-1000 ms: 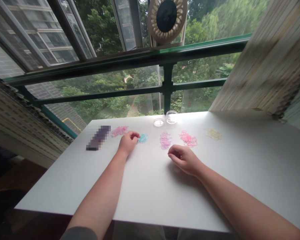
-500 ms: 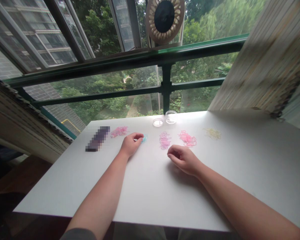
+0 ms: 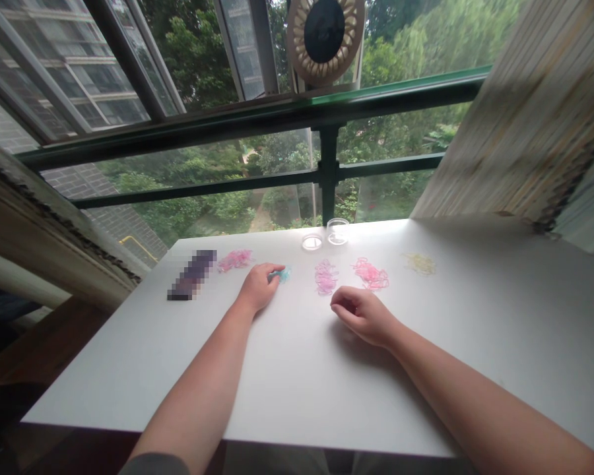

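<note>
My left hand rests on the white table, its index finger stretched onto a small pile of light-blue elastic bands. Its thumb stands apart from that finger. To the right, my right hand is curled closed, with thumb and fingertips close together; whatever it may hold is hidden. Just beyond the right hand lie a lilac pile of bands and a coral-pink pile of bands. A pink pile of bands is beyond and left of my left hand.
Farther right lies a pale-yellow pile of bands. Two clear round containers or lids, one low and one taller, stand at the back edge. A pixelated dark rectangle sits at left. Behind are a green railing and a fan.
My left index finger has straightened over the light-blue bands, and the gap to the thumb has widened. The right hand has stayed in place.
</note>
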Tool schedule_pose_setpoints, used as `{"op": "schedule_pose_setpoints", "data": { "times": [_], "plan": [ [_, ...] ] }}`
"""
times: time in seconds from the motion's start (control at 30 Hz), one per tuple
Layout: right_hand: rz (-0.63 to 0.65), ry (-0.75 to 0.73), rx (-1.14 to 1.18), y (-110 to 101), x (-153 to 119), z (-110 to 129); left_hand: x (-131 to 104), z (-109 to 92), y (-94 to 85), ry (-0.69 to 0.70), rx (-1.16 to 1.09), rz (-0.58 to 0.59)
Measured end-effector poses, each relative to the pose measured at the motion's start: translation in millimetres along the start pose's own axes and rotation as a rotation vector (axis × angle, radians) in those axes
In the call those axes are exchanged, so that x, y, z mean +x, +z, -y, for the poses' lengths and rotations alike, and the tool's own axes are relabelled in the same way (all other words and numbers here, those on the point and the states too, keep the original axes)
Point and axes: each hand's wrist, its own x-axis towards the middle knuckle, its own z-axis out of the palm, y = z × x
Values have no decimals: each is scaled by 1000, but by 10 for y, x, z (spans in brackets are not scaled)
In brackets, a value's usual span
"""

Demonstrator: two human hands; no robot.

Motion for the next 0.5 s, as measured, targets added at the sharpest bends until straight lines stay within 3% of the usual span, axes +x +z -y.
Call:
{"op": "schedule_pose_setpoints", "data": {
  "times": [0.5],
  "plan": [
    [-1, -6, 8, 4, 3, 4, 16, 63, 16, 2, -53, 24]
  ]
}}
